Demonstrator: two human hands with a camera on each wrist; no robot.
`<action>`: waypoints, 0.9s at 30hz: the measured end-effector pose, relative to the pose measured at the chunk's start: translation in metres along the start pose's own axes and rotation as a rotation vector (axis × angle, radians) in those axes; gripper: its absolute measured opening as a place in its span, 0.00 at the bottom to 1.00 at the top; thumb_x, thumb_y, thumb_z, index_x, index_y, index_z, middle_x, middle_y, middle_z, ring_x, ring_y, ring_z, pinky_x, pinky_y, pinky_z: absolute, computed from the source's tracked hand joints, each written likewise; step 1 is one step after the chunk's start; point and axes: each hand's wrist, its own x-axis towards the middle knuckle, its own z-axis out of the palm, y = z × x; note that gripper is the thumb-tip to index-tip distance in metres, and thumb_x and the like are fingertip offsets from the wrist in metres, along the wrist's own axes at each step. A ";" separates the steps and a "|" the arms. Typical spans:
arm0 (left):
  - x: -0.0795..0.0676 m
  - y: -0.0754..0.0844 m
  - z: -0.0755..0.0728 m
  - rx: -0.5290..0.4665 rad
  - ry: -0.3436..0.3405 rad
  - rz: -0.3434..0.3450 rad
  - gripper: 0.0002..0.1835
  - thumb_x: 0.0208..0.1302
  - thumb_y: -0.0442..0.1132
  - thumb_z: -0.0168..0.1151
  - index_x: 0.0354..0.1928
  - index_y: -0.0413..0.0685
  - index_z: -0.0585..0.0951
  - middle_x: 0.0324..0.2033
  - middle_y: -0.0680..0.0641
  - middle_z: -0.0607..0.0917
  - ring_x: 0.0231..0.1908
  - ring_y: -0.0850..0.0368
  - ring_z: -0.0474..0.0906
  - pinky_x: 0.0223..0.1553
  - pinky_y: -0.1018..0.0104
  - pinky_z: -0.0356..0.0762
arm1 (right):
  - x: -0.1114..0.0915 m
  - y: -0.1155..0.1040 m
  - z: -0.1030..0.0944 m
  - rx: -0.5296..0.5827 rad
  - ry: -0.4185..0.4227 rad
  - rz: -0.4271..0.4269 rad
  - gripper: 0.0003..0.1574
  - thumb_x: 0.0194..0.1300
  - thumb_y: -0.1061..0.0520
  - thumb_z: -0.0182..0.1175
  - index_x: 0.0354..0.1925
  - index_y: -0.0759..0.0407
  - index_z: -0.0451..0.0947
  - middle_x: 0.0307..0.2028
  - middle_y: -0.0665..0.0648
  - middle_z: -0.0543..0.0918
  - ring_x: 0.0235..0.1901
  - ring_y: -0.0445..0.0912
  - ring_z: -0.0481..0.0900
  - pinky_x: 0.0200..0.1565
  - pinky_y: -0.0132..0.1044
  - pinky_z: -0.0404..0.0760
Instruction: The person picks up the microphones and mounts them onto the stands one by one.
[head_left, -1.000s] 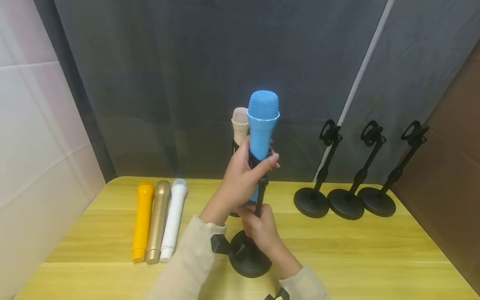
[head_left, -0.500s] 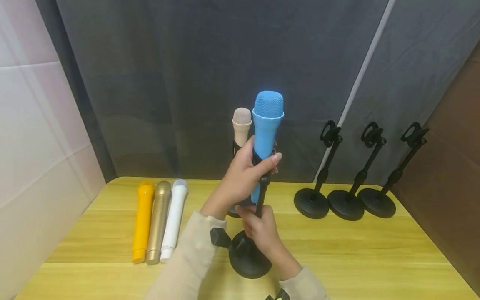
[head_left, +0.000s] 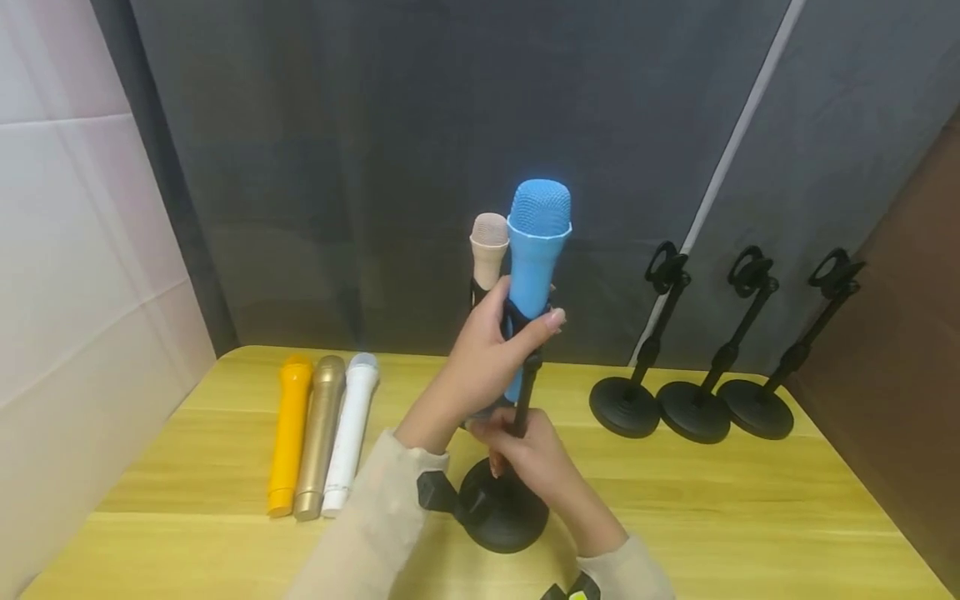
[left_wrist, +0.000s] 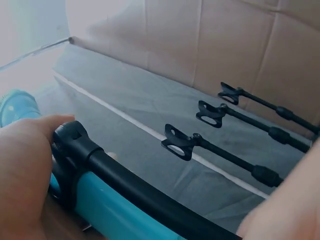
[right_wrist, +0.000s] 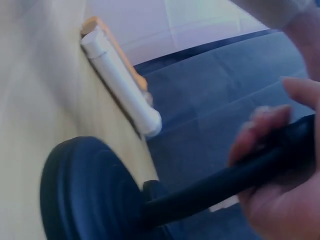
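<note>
A blue microphone (head_left: 538,258) stands head up in the black clip of a microphone stand (head_left: 510,521) at the middle of the table. My left hand (head_left: 480,367) wraps around the microphone's body at the clip, the thumb across the front. Lower down, my right hand (head_left: 534,454) grips the stand's pole, its fingers curled around it in the right wrist view. The stand's round base is low over the tabletop. Behind the blue microphone is a beige microphone (head_left: 489,250) in a black holder, partly hidden by my left hand.
Yellow (head_left: 288,437), gold (head_left: 318,442) and white (head_left: 351,437) microphones lie side by side on the left of the wooden table (head_left: 187,475). Three black stands, the nearest-in one (head_left: 626,404) included, line up at the back right with bare clips. A grey curtain hangs behind.
The blue microphone and my left hand have shifted slightly right. My right hand's fingers have moved a little on the pole. The head view has tilted slightly.
</note>
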 end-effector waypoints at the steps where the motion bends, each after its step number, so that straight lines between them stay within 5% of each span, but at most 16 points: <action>1: -0.002 0.000 -0.001 0.015 0.011 -0.011 0.27 0.70 0.52 0.62 0.67 0.56 0.68 0.54 0.48 0.81 0.51 0.51 0.82 0.53 0.50 0.82 | 0.000 -0.002 -0.002 -0.023 -0.018 0.018 0.20 0.69 0.55 0.61 0.25 0.68 0.74 0.17 0.52 0.74 0.19 0.40 0.75 0.29 0.34 0.79; 5: -0.011 -0.001 -0.005 0.069 0.041 -0.043 0.31 0.71 0.54 0.60 0.71 0.57 0.65 0.62 0.48 0.77 0.60 0.50 0.78 0.62 0.47 0.79 | -0.003 -0.006 -0.013 -0.134 -0.088 0.064 0.15 0.69 0.51 0.64 0.40 0.63 0.80 0.32 0.57 0.83 0.34 0.44 0.81 0.43 0.37 0.82; 10: -0.024 -0.001 -0.013 0.128 0.052 -0.038 0.31 0.74 0.54 0.56 0.74 0.55 0.63 0.66 0.48 0.76 0.65 0.52 0.75 0.66 0.50 0.76 | -0.015 -0.009 -0.030 -0.248 -0.129 0.149 0.29 0.66 0.44 0.67 0.57 0.59 0.79 0.53 0.59 0.85 0.53 0.48 0.82 0.52 0.41 0.83; 17: -0.042 -0.006 -0.025 0.220 0.103 -0.022 0.27 0.74 0.52 0.57 0.69 0.52 0.67 0.60 0.47 0.80 0.60 0.53 0.78 0.63 0.51 0.78 | -0.033 -0.005 -0.040 -0.409 -0.146 0.160 0.35 0.62 0.39 0.70 0.61 0.56 0.78 0.58 0.55 0.84 0.59 0.54 0.80 0.58 0.56 0.81; 22: -0.053 -0.014 -0.029 0.289 0.143 -0.065 0.19 0.73 0.51 0.59 0.57 0.49 0.73 0.49 0.49 0.83 0.50 0.56 0.81 0.54 0.58 0.81 | -0.044 -0.001 -0.040 -0.540 -0.120 0.158 0.46 0.57 0.33 0.71 0.65 0.57 0.75 0.62 0.60 0.80 0.63 0.58 0.77 0.62 0.61 0.77; 27: -0.064 -0.022 -0.027 0.372 0.071 -0.106 0.13 0.74 0.50 0.58 0.47 0.50 0.82 0.38 0.52 0.87 0.39 0.58 0.83 0.44 0.64 0.82 | -0.047 0.006 -0.039 -0.602 -0.126 0.146 0.50 0.55 0.30 0.71 0.65 0.58 0.74 0.61 0.59 0.79 0.63 0.57 0.77 0.63 0.59 0.77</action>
